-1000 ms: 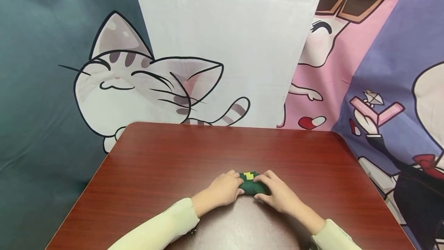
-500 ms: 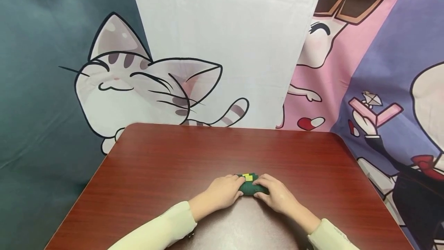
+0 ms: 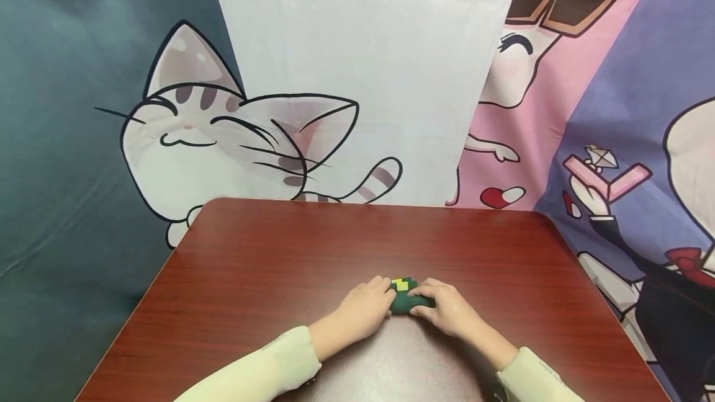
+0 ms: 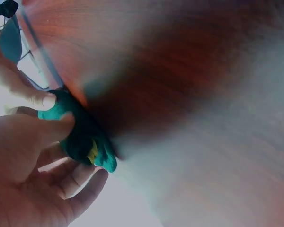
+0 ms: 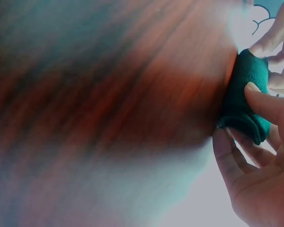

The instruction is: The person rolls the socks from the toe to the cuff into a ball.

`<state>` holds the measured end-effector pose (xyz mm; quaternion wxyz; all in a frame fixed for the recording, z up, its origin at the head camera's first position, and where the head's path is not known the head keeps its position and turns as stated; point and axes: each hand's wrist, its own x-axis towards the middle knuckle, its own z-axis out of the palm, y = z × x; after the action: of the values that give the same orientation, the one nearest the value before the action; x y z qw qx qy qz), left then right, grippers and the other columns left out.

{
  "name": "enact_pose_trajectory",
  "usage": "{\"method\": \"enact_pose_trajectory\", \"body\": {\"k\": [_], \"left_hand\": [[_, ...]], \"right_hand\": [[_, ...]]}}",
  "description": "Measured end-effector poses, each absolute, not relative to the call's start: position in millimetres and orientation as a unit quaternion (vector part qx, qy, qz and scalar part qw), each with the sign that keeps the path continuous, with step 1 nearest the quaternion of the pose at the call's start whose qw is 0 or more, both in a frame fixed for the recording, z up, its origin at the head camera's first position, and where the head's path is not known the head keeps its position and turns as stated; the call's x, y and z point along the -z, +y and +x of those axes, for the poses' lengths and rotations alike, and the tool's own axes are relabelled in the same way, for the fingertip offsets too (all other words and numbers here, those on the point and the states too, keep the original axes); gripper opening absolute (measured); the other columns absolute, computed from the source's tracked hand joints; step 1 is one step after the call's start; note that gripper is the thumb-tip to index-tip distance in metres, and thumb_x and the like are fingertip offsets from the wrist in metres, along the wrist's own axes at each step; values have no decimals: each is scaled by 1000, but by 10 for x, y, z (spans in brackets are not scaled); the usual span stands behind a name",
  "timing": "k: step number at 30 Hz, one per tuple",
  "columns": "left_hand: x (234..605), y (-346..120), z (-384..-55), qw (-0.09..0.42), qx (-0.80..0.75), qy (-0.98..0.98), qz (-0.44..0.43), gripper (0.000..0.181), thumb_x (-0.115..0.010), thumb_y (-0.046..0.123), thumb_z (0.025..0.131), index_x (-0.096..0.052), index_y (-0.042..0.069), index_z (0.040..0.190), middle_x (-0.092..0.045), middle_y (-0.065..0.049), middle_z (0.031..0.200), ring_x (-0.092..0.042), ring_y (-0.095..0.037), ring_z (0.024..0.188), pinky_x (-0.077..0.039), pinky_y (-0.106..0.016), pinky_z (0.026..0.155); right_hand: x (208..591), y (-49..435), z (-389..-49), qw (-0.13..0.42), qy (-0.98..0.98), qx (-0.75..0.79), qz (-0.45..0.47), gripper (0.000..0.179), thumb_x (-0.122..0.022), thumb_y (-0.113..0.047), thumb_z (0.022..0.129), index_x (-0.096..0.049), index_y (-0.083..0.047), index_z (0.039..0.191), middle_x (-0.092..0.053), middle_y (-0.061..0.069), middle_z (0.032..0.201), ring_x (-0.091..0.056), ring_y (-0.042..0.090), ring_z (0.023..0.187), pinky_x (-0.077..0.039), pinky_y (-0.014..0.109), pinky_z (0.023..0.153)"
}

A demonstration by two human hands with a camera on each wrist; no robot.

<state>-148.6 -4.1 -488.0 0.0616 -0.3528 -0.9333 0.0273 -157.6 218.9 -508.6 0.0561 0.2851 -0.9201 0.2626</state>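
Observation:
A dark green cloth (image 3: 403, 304) with yellow patches lies rolled into a short bundle on the table, between my two hands. At its left end my left hand (image 3: 363, 309) holds it, fingers on the far side and thumb on the near side. My right hand (image 3: 451, 311) grips the other end between thumb and fingers. In the left wrist view the green cloth (image 4: 80, 130) shows a yellow bit near loose folds. In the right wrist view the rolled cloth (image 5: 248, 75) looks like a cylinder with layered edges at its end. Fingers hide parts of both ends.
The reddish-brown wooden table (image 3: 279, 241) stretches out around the hands, with rounded far corners. Behind it hangs a printed backdrop (image 3: 357, 30) with a cartoon cat and figures. Pale green sleeves (image 3: 268, 361) cover the forearms.
My left hand slid over the left end of the cloth, then drew back a little, with its fingers now farther up the far side. The right hand and the roll stay nearly in place.

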Motion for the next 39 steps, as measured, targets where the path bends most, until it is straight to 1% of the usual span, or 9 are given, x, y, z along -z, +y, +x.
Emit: {"method": "enact_pose_trajectory", "body": {"k": [5, 10, 13, 19, 25, 27, 31, 35, 39], "left_hand": [[4868, -56, -1507, 59, -36, -929, -363, 30, -74, 40, 91, -69, 15, 106, -63, 3, 106, -58, -12, 98, -53, -27, 77], [4906, -82, -1506, 24, 4, -934, -356, 36, -73, 40, 91, -66, 14, 115, -66, 2, 111, -63, -13, 104, -54, -28, 87], [4937, -100, -1492, 4, 35, -937, -347, 39, -74, 38, 91, -60, 14, 119, -68, 1, 115, -64, -14, 108, -55, -28, 89], [4939, -127, -1486, 18, 49, -935, -350, 40, -75, 38, 90, -59, 16, 119, -68, 1, 110, -61, -13, 102, -55, -28, 82], [4927, -149, -1494, 27, 64, -932, -355, 36, -76, 38, 90, -65, 15, 115, -58, 1, 105, -55, -11, 96, -54, -23, 73], [4918, -162, -1504, 31, 64, -931, -359, 35, -76, 38, 90, -66, 15, 115, -57, 2, 104, -55, -10, 95, -53, -22, 75], [4932, -185, -1518, 41, 66, -925, -371, 32, -73, 34, 93, -64, 15, 117, -65, 4, 106, -61, -9, 98, -54, -25, 83], [4945, -188, -1538, 47, 81, -924, -370, 24, -72, 29, 94, -62, 15, 111, -69, 3, 105, -65, -12, 96, -56, -29, 80], [4925, -172, -1571, 44, 84, -928, -360, 18, -71, 28, 94, -64, 15, 104, -70, 3, 100, -64, -13, 93, -56, -30, 77]], "right_hand": [[5093, 2194, -1591, 49, -920, -267, 284, 25, -85, -20, 82, -76, -17, 105, -68, -11, 98, -67, 10, 94, -56, 35, 82], [5079, 2189, -1576, 30, -914, -282, 290, 22, -82, -18, 85, -74, -17, 106, -67, -11, 98, -65, 9, 94, -54, 34, 82], [5066, 2183, -1560, 18, -911, -291, 291, 20, -80, -17, 86, -74, -17, 105, -66, -11, 98, -63, 8, 92, -52, 31, 80], [5049, 2170, -1551, 0, -914, -294, 280, 19, -79, -21, 88, -74, -16, 106, -68, -10, 99, -61, 6, 89, -50, 28, 76], [5027, 2180, -1572, -22, -915, -299, 270, 18, -77, -27, 90, -74, -18, 106, -72, -4, 105, -65, 13, 93, -51, 33, 78], [5020, 2186, -1589, -32, -916, -301, 264, 19, -76, -29, 91, -73, -19, 107, -72, -1, 106, -65, 13, 92, -50, 32, 76], [5034, 2197, -1613, -46, -917, -305, 252, 20, -74, -32, 92, -71, -21, 109, -72, -3, 102, -60, 8, 83, -47, 28, 69], [5063, 2193, -1616, -17, -918, -305, 252, 21, -75, -29, 91, -68, -24, 111, -69, -8, 101, -59, 6, 82, -47, 28, 71], [5074, 2168, -1591, 70, -913, -274, 292, 27, -82, -21, 86, -68, -22, 109, -63, -8, 106, -60, 10, 94, -53, 34, 80]]}}
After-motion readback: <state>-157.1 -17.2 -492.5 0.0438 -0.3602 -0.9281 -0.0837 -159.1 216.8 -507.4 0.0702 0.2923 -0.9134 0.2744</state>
